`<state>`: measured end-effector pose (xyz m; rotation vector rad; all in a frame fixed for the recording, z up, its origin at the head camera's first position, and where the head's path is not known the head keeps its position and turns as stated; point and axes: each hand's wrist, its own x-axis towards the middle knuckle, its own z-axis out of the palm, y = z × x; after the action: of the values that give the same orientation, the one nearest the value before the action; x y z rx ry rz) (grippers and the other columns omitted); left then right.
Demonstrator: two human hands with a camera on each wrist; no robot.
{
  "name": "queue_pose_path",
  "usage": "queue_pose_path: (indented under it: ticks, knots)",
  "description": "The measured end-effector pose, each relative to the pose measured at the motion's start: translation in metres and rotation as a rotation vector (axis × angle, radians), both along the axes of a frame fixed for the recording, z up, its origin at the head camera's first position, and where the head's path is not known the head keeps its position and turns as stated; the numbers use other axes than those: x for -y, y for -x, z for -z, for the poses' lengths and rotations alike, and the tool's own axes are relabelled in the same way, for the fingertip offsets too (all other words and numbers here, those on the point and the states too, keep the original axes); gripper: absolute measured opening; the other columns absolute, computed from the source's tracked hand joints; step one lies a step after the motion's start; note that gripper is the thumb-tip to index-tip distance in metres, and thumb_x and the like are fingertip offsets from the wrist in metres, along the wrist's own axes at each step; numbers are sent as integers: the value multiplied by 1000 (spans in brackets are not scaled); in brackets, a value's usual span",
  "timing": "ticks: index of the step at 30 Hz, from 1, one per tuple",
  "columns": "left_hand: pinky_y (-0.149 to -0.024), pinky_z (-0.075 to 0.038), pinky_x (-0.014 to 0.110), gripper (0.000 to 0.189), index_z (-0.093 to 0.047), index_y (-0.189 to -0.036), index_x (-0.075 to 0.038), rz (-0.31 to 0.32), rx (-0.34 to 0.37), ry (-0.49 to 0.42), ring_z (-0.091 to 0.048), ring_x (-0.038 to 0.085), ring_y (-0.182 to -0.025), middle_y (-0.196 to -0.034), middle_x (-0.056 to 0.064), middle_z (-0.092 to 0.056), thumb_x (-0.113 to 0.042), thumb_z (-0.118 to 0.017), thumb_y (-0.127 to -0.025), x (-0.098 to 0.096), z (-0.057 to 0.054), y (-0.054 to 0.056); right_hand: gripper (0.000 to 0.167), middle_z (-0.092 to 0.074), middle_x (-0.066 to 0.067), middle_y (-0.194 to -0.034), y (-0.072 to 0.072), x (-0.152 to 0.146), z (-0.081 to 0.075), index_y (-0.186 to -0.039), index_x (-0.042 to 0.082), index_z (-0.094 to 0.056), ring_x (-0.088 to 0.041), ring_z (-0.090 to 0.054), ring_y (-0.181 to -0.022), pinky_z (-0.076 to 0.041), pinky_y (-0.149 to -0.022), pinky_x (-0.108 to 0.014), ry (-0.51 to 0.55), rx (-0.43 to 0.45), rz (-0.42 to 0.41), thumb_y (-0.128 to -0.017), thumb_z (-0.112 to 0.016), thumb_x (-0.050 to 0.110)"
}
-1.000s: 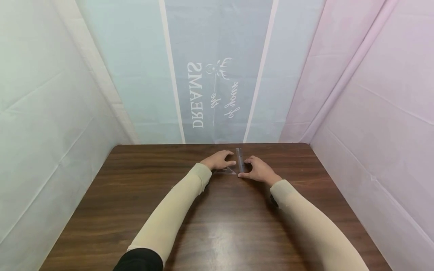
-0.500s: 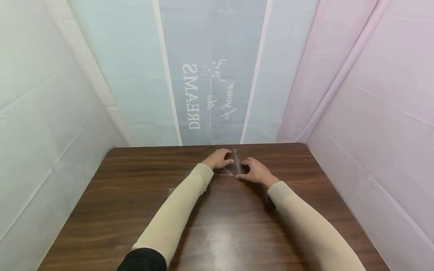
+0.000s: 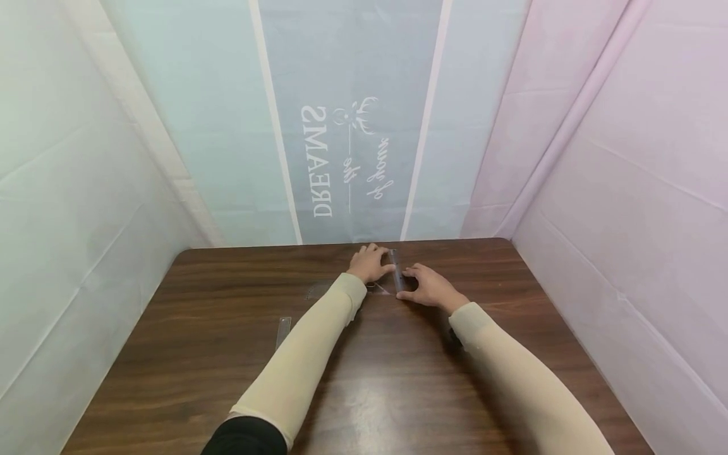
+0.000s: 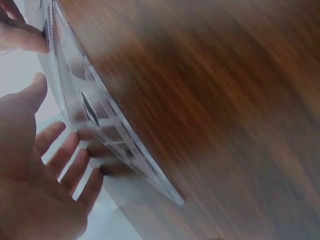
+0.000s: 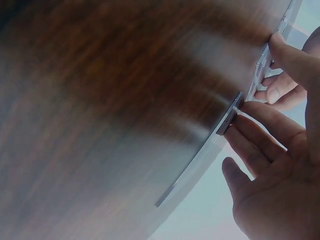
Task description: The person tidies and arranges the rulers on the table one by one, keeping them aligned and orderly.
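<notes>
Right wrist view: wood-grained bench (image 5: 90,90) fills the left and centre, blurred, with pale patches of glare. Right hand (image 5: 277,175) at lower right, palm visible, fingers extended and spread. Its thumb tip lies at the edge of a clear piece (image 5: 256,76) near the upper right; the piece bears fine tick marks. Index and middle fingertips sit at the upper end of a thin dark strip (image 5: 197,149), which runs diagonally down to the left; firm contact cannot be confirmed. Little finger stands apart. Left hand (image 5: 285,92) partly visible behind, between right thumb and index finger. Bright pale background (image 5: 200,220) beyond the bench.
</notes>
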<state>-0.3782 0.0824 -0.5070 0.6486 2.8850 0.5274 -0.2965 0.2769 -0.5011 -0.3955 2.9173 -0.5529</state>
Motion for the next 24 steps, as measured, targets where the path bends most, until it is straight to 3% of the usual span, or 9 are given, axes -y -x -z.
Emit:
queue_pose_path:
  ticks: [5,10,16,24]
  knots:
    - [-118,-39,51,67,-47,-163,-25,-47,-23,51,-45,31,-141,-157,7,-48,-56,-63,-105,-8,1,0,76,-54,-20,-152,1,-1,2,-154,2,-57,-39,-57,-137,-49,-111,-58,-11,-14,-7,-97,-80,48]
    - [-119,-37,52,74,-42,-167,-29,-49,-14,94,-42,32,-143,-161,8,-44,-58,-65,-103,-10,11,9,76,-52,-20,-154,1,-1,4,-154,2,-57,-40,-56,-139,-49,-111,-58,-8,-2,-3,-97,-80,47]
    - [-120,-35,52,81,-38,-169,-24,-18,13,85,-40,34,-144,-164,10,-40,-59,-67,-101,-6,13,15,77,-50,-21,-158,2,-1,1,-156,3,-55,-41,-53,-143,-47,-114,-59,-10,24,-4,-97,-81,45]
    - [-123,-33,51,85,-40,-167,-18,-29,48,80,-38,32,-148,-166,9,-40,-59,-70,-99,-6,9,15,72,-48,-23,-162,-2,-2,-1,-154,3,-57,-42,-49,-147,-46,-115,-58,-3,25,-6,-98,-81,41]
